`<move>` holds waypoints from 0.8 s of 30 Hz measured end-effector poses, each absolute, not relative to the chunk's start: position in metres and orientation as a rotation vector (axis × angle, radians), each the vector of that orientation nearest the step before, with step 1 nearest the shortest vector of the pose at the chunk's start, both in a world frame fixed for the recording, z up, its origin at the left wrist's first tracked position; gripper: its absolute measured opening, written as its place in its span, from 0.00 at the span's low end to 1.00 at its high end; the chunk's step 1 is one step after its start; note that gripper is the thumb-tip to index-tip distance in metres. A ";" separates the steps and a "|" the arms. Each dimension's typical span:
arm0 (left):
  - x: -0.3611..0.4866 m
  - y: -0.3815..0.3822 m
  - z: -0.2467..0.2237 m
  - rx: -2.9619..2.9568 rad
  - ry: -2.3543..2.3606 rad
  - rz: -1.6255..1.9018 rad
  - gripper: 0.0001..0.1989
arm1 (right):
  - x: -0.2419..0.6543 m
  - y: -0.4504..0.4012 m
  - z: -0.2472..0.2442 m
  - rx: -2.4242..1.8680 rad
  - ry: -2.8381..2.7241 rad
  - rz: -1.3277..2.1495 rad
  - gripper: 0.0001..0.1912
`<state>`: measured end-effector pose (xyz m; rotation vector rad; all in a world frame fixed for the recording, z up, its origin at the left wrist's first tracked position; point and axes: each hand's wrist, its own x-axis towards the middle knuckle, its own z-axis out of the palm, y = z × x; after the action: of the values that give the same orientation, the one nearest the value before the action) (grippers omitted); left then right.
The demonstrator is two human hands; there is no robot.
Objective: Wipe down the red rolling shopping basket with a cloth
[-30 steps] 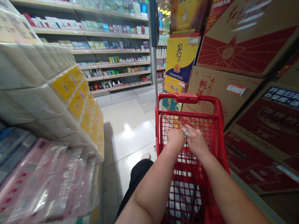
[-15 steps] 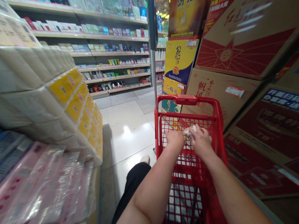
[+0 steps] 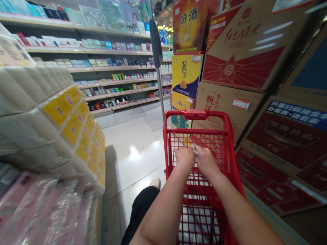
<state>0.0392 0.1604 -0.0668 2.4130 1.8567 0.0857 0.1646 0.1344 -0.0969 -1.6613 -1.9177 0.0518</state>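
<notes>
Above a red plastic-grid rolling shopping basket (image 3: pixel 169 151), both my forearms stretch forward with the hands close together. My left hand (image 3: pixel 185 157) is curled closed; its fingers point away and are mostly hidden. Beside it, my right hand (image 3: pixel 207 161) has its fingers closed around a small crumpled whitish wad (image 3: pixel 194 149), which shows between the two hands. What the wad is made of I cannot tell. At the basket's far left, a metal pull pole with a grey grip (image 3: pixel 155 43) rises upright, untouched.
Stacked liquor cartons (image 3: pixel 235 60) line the right side. On the left are wrapped tissue packs (image 3: pixel 69 115) and pink plastic packages (image 3: pixel 39 211). Shelves of small boxed goods (image 3: pixel 102 45) stand behind a tiled floor (image 3: pixel 130 139). A dark trouser leg and pale shoe (image 3: pixel 156 182) show below.
The view has tilted up slightly, shifting the surroundings down and left. My hands have come closer together, and less of the whitish wad shows now.
</notes>
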 end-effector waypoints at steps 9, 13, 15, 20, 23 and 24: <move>0.039 0.165 -0.072 2.423 1.863 0.121 0.15 | 0.159 0.132 -0.092 -1.774 -1.982 0.068 0.15; 0.039 0.169 -0.074 2.397 1.850 0.121 0.17 | 0.172 0.135 -0.090 -2.000 -1.718 -0.094 0.13; 0.040 0.170 -0.074 2.385 1.866 0.107 0.19 | 0.174 0.135 -0.091 -2.037 -1.710 -0.108 0.12; 0.041 0.170 -0.074 2.412 1.866 0.136 0.21 | 0.171 0.136 -0.096 -1.853 -1.968 0.104 0.13; 0.041 0.170 -0.074 2.402 1.867 0.133 0.21 | 0.179 0.138 -0.094 -2.022 -1.726 0.021 0.12; 0.041 0.170 -0.074 2.404 1.870 0.135 0.22 | 0.180 0.138 -0.094 -2.050 -1.693 0.011 0.13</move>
<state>0.0405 0.1703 -0.0736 2.4041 1.8703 0.1346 0.1805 0.1380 -0.0937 -2.0500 -1.6930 0.0106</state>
